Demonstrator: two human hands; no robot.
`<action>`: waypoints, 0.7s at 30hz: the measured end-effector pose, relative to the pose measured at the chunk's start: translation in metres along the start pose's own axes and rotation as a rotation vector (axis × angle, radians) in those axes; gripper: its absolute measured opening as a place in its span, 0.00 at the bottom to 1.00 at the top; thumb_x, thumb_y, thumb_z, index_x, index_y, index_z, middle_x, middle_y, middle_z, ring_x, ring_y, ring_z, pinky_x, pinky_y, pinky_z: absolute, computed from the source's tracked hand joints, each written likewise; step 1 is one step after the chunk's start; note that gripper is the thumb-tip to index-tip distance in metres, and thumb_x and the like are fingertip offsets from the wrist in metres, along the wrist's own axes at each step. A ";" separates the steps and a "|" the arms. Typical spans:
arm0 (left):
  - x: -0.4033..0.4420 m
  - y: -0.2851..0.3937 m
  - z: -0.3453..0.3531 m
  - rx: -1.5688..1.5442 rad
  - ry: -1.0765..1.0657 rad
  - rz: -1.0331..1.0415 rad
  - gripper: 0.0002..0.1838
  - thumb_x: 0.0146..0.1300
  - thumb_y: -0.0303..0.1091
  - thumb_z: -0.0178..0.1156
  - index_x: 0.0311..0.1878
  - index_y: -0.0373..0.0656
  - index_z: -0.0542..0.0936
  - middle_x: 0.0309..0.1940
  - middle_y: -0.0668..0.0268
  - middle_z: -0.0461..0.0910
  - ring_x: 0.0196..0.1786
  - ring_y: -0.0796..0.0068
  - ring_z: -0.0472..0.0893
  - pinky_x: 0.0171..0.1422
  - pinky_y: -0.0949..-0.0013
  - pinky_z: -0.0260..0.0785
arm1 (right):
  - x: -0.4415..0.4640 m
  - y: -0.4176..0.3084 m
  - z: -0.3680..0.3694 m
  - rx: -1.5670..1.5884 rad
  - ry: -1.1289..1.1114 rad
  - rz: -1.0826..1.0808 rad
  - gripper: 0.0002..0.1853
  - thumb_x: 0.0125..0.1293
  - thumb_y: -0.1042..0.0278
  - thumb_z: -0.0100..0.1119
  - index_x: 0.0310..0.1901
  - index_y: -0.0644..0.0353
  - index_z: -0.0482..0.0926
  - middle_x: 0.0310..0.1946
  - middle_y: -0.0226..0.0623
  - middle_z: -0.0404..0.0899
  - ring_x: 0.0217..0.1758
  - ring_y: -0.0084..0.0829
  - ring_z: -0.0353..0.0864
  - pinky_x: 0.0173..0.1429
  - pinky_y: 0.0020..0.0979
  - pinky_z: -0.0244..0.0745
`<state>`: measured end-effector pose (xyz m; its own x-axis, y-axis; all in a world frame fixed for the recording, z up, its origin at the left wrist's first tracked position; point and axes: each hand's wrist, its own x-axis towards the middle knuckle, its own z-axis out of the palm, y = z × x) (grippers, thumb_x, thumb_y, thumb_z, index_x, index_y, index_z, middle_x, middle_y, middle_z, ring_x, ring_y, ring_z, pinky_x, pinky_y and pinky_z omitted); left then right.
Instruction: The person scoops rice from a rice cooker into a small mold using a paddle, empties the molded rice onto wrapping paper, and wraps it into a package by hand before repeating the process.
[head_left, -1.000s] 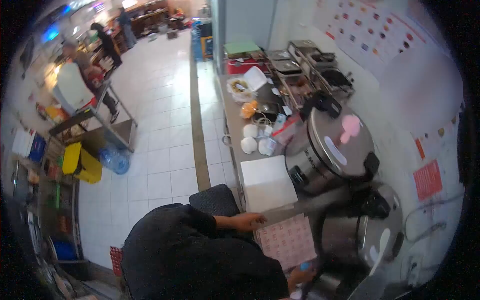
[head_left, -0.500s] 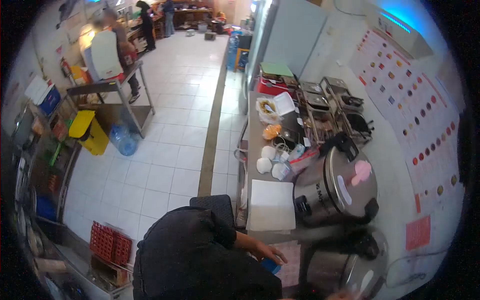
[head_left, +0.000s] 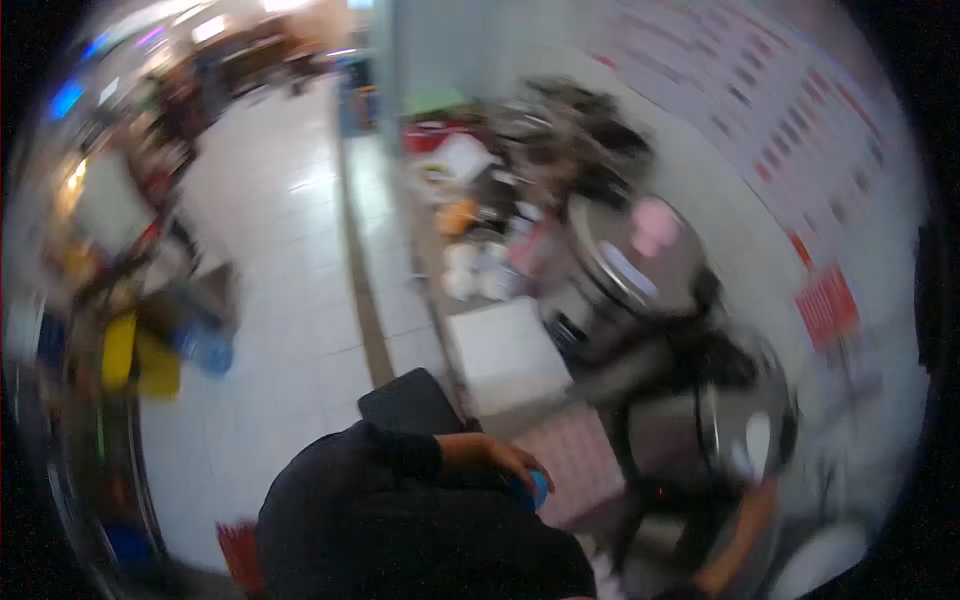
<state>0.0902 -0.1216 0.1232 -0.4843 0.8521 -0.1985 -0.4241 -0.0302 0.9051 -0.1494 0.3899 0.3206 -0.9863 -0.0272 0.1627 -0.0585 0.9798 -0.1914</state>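
Observation:
My left hand [head_left: 513,462] is closed around a small blue object [head_left: 540,488], its exact kind unclear. Hand and object are at the edge of a pink patterned sheet [head_left: 570,462] on the counter. My right hand [head_left: 757,502], smeared by motion, reaches to the near side of a large metal cooker [head_left: 660,432]. Just above its fingers, a white oval piece [head_left: 758,442] shows against the cooker's lid; whether I touch it cannot be told. Beyond stands a second large cooker [head_left: 600,238] with a pink thing [head_left: 655,226] on its lid.
A white sheet or board [head_left: 508,352] lies on the counter, with white containers [head_left: 475,270] and an orange bag [head_left: 457,218] beyond it. At bottom right is a white rounded object [head_left: 822,562]. Left, across the tiled floor [head_left: 270,330], stands a yellow bin [head_left: 140,357].
The head view has turned and is now blurred. My right hand, barely visible before, has come into view beside the nearer cooker. The blue object stays in my left hand.

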 end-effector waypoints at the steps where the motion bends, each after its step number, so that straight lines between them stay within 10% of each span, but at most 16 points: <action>1: 0.013 0.002 0.001 0.078 -0.011 -0.007 0.36 0.68 0.49 0.69 0.76 0.54 0.70 0.73 0.58 0.68 0.73 0.60 0.68 0.74 0.51 0.65 | -0.019 -0.002 -0.020 -0.033 0.043 -0.055 0.25 0.74 0.72 0.53 0.71 0.66 0.69 0.73 0.55 0.67 0.75 0.56 0.66 0.78 0.47 0.60; 9: 0.124 0.047 0.035 0.303 -0.157 -0.177 0.41 0.64 0.58 0.70 0.75 0.49 0.70 0.69 0.56 0.72 0.71 0.57 0.71 0.74 0.55 0.65 | -0.088 0.094 -0.143 -0.075 0.031 0.073 0.20 0.72 0.67 0.59 0.62 0.66 0.77 0.56 0.55 0.83 0.61 0.52 0.82 0.64 0.43 0.74; 15: 0.222 0.009 0.089 -0.448 0.195 -0.107 0.42 0.72 0.67 0.54 0.74 0.40 0.68 0.67 0.56 0.76 0.67 0.60 0.77 0.73 0.58 0.69 | -0.068 0.182 -0.077 -0.461 -0.906 -0.201 0.22 0.70 0.47 0.59 0.35 0.59 0.89 0.36 0.48 0.88 0.42 0.48 0.88 0.48 0.48 0.79; 16: 0.236 0.013 0.100 -0.447 0.187 -0.118 0.42 0.72 0.67 0.54 0.74 0.40 0.68 0.67 0.56 0.76 0.67 0.60 0.77 0.73 0.58 0.69 | -0.065 0.185 -0.056 -0.520 -1.109 0.101 0.22 0.68 0.45 0.61 0.36 0.59 0.90 0.38 0.44 0.89 0.45 0.48 0.88 0.51 0.48 0.79; 21: 0.266 0.046 0.151 -0.522 0.280 0.015 0.46 0.72 0.70 0.49 0.75 0.37 0.65 0.67 0.53 0.75 0.68 0.59 0.77 0.73 0.57 0.69 | -0.055 0.238 0.057 -0.847 -1.039 -0.418 0.23 0.63 0.44 0.67 0.53 0.52 0.87 0.53 0.34 0.87 0.60 0.41 0.84 0.67 0.54 0.68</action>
<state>0.0570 0.1825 0.1686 -0.6464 0.6815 -0.3433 -0.7018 -0.3543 0.6181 -0.1181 0.6133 0.2109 -0.6031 -0.1099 -0.7901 -0.6298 0.6734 0.3871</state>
